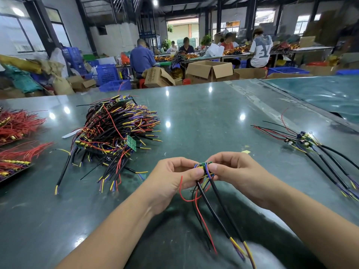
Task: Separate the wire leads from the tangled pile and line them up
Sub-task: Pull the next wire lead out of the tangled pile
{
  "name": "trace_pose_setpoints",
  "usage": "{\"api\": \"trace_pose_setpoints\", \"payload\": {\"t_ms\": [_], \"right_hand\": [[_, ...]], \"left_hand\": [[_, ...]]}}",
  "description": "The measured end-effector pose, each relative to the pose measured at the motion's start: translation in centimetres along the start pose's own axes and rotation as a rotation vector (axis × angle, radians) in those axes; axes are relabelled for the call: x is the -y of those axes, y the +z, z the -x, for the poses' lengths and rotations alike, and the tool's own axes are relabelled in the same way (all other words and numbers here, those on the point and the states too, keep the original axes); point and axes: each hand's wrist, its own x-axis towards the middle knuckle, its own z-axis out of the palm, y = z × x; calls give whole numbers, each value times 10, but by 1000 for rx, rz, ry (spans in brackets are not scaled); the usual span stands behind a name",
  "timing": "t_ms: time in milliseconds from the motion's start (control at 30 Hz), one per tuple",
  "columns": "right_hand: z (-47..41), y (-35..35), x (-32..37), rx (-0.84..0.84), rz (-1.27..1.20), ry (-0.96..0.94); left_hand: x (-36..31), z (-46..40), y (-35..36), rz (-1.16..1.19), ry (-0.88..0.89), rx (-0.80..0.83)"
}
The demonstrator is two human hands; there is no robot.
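A worker at a green-topped bench point(194, 113) pinches a small green circuit board point(203, 165) between both hands, its attached leads point(219, 214) hanging down and toward the camera. The left hand point(174, 176) is closed on the board's left side, thumb and forefinger together on it; the right hand point(231, 169) is closed on the right side, fingertips meeting the left hand's over the board. Two thick black cables, ending in yellow and purple cores, trail from the board toward the bench's near edge, while thin red and black wires loop beneath the left palm.

The tangled pile point(116, 133) sits well apart to the left and farther back, on the left hand's side. The lined-up row of finished pieces point(314, 150) lies well apart to the right, nearer the right hand, boards away from the worker and cables running toward the near right edge. The held piece's long axis runs roughly from the worker outward, close to the lie of that row, so placing it appears to call for a rightward carry led by the right hand, with only a slight turn to match. The red loop may still need freeing first.
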Motion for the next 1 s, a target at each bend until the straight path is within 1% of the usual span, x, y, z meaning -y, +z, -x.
{"api": "trace_pose_setpoints", "payload": {"t_ms": [200,433,500,633,767,900,1000], "right_hand": [[-1,-2,-2,47,-90,5],[-3,-1,-7,8,-83,-9],[-3,-2,-8,12,-53,2],[-2,0,-10,16,109,-7],[-2,-1,-12,17,111,-35],[-3,-5,-12,54,14,-68],[-3,-7,-15,76,-12,-61]], "left_hand": [[-1,1,-2,34,21,60],[2,0,0,39,20,21],[3,-1,0,31,9,5],[6,-1,-2,-44,-27,-21],[6,-1,-3,-102,-35,12],[6,-1,-5,-17,8,85],[8,-2,-6,-26,20,129]]}}
